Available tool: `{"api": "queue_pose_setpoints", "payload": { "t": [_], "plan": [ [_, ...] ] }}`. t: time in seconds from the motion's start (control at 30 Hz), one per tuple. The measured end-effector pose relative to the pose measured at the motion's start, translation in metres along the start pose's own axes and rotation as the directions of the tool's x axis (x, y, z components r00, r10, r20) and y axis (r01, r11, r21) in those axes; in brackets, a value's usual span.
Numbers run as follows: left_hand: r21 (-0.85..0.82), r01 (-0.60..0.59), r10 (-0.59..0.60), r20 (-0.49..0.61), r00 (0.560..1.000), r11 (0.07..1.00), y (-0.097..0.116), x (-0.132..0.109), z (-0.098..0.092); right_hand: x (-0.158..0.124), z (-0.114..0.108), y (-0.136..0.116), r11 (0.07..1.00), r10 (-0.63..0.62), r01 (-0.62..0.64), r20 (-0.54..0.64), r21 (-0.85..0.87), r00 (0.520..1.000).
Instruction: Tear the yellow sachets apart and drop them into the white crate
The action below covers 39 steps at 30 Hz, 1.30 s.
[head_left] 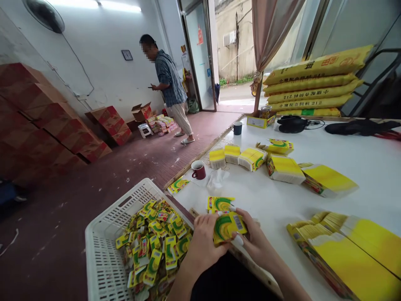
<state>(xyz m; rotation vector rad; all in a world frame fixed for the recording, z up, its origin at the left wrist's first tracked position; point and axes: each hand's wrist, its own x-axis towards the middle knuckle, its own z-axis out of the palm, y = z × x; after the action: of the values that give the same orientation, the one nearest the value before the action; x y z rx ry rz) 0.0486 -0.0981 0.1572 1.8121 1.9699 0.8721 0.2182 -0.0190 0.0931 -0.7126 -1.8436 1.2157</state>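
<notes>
Between my two hands, just over the near table edge, is a yellow and green printed card packet (226, 228) with a barcode on its right part. My left hand (205, 236) grips its left side, fingers curled. On the right side, my right hand (252, 234) pinches it between thumb and fingers. Right behind it lies another yellow and green packet (221, 203) on the white table (266, 213). To my left, a white plastic basket (103, 246) holds many small folded yellow and green packets (153, 259).
Stacks of flat yellow cards (360, 251) lie at right, with smaller bundles (285, 169) farther back. A red mug (198, 170), crumpled tissue (217, 179) and dark mug (237, 128) stand near the left edge. A person (172, 83) walks beyond, near cartons (109, 123) and yellow sacks (313, 90).
</notes>
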Motion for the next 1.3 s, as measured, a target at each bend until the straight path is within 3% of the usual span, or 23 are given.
{"api": "queue_pose_setpoints", "payload": {
  "t": [0.13,0.23,0.3,0.37,0.43,0.47,0.53,0.57,0.63,0.7,0.8,0.93,1.07,1.13,1.2,1.3],
  "plan": [
    [0.154,0.025,-0.024,-0.009,1.0,0.988,0.001,-0.004,0.02,0.0,0.022,-0.004,0.999,-0.031,0.03,-0.037,-0.029,0.999],
    [0.117,0.049,-0.055,0.048,0.997,0.992,-0.005,-0.008,0.027,-0.006,0.041,-0.005,0.997,-0.042,0.038,-0.066,-0.061,0.997],
    [0.069,0.087,-0.092,0.084,0.992,0.994,-0.016,-0.015,0.019,-0.009,0.043,-0.007,0.996,-0.036,0.031,-0.06,-0.081,0.998],
    [0.082,0.18,-0.186,0.073,0.98,0.98,-0.035,-0.025,-0.002,-0.007,0.03,-0.009,0.993,-0.044,0.036,-0.069,-0.109,0.997],
    [0.2,0.33,-0.331,-0.033,0.943,0.922,-0.059,-0.036,-0.028,-0.002,0.006,-0.007,0.978,-0.063,0.032,-0.145,-0.204,0.987],
    [0.285,0.404,-0.378,-0.144,0.914,0.869,-0.072,-0.041,-0.041,0.001,-0.008,-0.005,0.962,-0.045,-0.006,-0.18,-0.272,0.983],
    [0.335,0.512,-0.4,-0.35,0.847,0.791,-0.093,-0.048,-0.057,0.008,-0.031,0.0,0.901,0.006,-0.12,-0.266,-0.416,0.964],
    [0.298,0.508,-0.39,-0.376,0.841,0.808,-0.1,-0.049,-0.06,0.011,-0.038,0.003,0.888,0.027,-0.15,-0.276,-0.435,0.961],
    [0.123,0.441,-0.375,-0.358,0.855,0.889,-0.107,-0.043,-0.051,0.018,-0.041,0.006,0.865,0.045,-0.171,-0.265,-0.472,0.963],
    [-0.15,0.355,-0.385,-0.301,0.873,0.923,-0.104,-0.027,-0.029,0.027,-0.033,0.007,0.835,0.056,-0.169,-0.224,-0.524,0.973],
    [-0.518,0.304,-0.474,-0.234,0.849,0.8,-0.094,0.011,0.011,0.041,-0.015,0.007,0.746,0.121,-0.202,-0.169,-0.634,0.978],
    [-0.601,0.304,-0.484,-0.16,0.861,0.739,-0.091,0.048,0.052,0.052,-0.003,0.008,0.706,0.184,-0.219,-0.125,-0.673,0.975],
    [-0.654,0.289,-0.451,-0.09,0.888,0.699,-0.091,0.05,0.07,0.055,-0.001,0.011,0.726,0.184,-0.213,-0.115,-0.654,0.976],
    [-0.657,0.272,-0.471,-0.143,0.871,0.703,-0.087,0.044,0.071,0.054,-0.001,0.011,0.742,0.174,-0.204,-0.11,-0.638,0.979],
    [-0.659,0.214,-0.492,-0.27,0.828,0.721,-0.079,0.036,0.066,0.05,-0.003,0.008,0.78,0.168,-0.215,-0.134,-0.588,0.977],
    [-0.745,-0.04,-0.467,-0.458,0.757,0.666,-0.054,0.024,0.057,0.04,-0.006,-0.003,0.912,0.202,-0.26,-0.204,-0.318,0.958]
  ]
}}
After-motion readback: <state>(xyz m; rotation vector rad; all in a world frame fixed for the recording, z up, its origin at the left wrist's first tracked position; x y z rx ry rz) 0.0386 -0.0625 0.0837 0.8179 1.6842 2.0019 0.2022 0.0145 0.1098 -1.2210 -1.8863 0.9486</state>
